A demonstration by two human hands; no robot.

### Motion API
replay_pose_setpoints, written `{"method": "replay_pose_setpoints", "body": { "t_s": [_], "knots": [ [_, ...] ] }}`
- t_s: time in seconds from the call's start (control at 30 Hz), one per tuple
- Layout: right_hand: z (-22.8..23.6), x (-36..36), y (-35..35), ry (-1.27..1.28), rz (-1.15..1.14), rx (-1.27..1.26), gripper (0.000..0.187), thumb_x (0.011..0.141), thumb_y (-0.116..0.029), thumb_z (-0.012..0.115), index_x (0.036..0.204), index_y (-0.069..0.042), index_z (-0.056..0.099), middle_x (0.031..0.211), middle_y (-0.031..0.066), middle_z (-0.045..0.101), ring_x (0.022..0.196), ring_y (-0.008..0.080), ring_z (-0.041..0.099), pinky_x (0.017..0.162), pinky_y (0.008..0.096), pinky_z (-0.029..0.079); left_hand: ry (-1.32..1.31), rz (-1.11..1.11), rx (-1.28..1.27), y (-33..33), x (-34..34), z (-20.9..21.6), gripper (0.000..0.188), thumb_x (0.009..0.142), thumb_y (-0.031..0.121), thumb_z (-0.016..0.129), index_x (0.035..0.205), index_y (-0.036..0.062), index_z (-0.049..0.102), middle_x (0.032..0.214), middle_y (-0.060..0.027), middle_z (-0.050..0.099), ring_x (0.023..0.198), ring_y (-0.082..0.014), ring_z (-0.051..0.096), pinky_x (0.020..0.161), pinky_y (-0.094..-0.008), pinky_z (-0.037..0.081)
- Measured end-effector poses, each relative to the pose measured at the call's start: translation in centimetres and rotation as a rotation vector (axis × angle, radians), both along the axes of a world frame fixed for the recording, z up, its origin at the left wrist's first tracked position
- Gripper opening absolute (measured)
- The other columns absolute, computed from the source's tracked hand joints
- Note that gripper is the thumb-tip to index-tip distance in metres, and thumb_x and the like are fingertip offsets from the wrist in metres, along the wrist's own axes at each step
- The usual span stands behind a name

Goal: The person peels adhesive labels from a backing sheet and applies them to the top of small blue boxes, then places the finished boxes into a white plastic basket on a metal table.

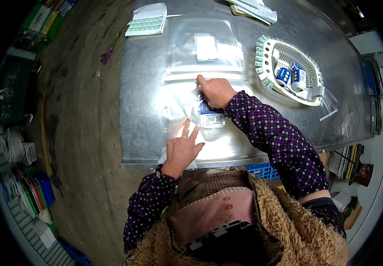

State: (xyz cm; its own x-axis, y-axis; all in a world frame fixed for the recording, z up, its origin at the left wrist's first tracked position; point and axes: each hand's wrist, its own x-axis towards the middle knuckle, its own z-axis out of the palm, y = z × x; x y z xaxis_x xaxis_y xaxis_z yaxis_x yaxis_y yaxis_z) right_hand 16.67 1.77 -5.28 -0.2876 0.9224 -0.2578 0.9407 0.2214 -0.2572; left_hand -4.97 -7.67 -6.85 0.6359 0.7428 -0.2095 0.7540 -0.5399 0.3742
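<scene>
A blue-and-white labelled flat pack [212,119] lies under or inside a clear plastic bag [180,104] on the metal table. My left hand [181,150] rests on the near left part of the bag, its fingers stretched and spread. Over the top of the pack is my right hand [218,92], fingers curled under and thumb pointing to the far left. Whatever those fingers grip, if anything, is hidden. Just beyond, a second clear bag [180,44] lies flat with white cards [206,48] on or in it.
A white plastic basket [309,60] at the right holds blue-and-white rolls or jars [298,80], with small green-and-white labels [259,58] along its rim. A sheet of labels [146,25] lies at the far left, papers [255,11] at the far edge. The table's near edge [142,165] runs before me.
</scene>
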Motion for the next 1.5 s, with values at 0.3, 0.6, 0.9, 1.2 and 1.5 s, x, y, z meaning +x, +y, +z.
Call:
{"method": "replay_pose_setpoints", "body": {
  "t_s": [0.3,0.6,0.9,1.2,1.5],
  "knots": [
    [-2.0,1.0,-10.3,0.426,0.163,0.199,0.041,0.07,-0.014,0.078,0.099,-0.004,0.05,0.09,0.0152,0.058,0.086,0.0318,0.057,0.075,0.0405,0.046,-0.287,0.088,-0.125,0.1,-1.0,1.8,0.043,0.077,0.037,0.073,0.112,0.0122,0.068,0.118,-0.0127,0.065,0.08,-0.0257,0.07,0.07,-0.0339,0.055],
    [1.3,5.7,0.9,1.152,-0.607,-0.272,0.02,0.095,-0.012,0.054,0.112,-0.003,0.051,0.082,0.007,0.062,0.082,0.0193,0.063,0.083,0.0347,0.053,-0.081,0.038,-0.106,-1.8,-0.4,1.9,0.035,0.08,0.039,0.068,0.099,0.0097,0.072,0.117,-0.0091,0.066,0.074,-0.0259,0.069,0.065,-0.0346,0.054],
    [2.5,2.5,-2.1,0.399,-0.117,-0.226,0.02,0.09,-0.022,0.055,0.097,-0.004,0.062,0.084,0.0175,0.067,0.081,0.0337,0.065,0.074,0.0413,0.05,-0.096,0.07,-0.075,-1.9,-1.1,0.4,0.037,0.081,0.036,0.066,0.102,0.0062,0.07,0.124,-0.0058,0.063,0.085,-0.0232,0.069,0.07,-0.0335,0.054],
    [-0.2,1.3,-1.7,0.178,-0.11,-0.169,0.021,0.088,-0.021,0.054,0.092,-0.002,0.063,0.085,0.0166,0.067,0.083,0.035,0.065,0.076,0.0429,0.05,-0.088,0.102,-0.159,-1.8,-1.3,0.7,0.038,0.082,0.037,0.065,0.105,0.0073,0.068,0.127,-0.0059,0.061,0.089,-0.0225,0.069,0.071,-0.0357,0.055],
    [2.5,0.6,-1.2,-0.142,-0.217,-0.045,0.02,0.072,-0.023,0.074,0.076,-0.003,0.07,0.077,0.0175,0.067,0.077,0.0304,0.068,0.068,0.0403,0.055,-0.007,0.118,-0.139,-2.0,-0.9,0.9,0.036,0.081,0.036,0.065,0.106,0.0094,0.069,0.123,-0.0027,0.063,0.084,-0.0221,0.069,0.071,-0.0333,0.054]
  ]
}}
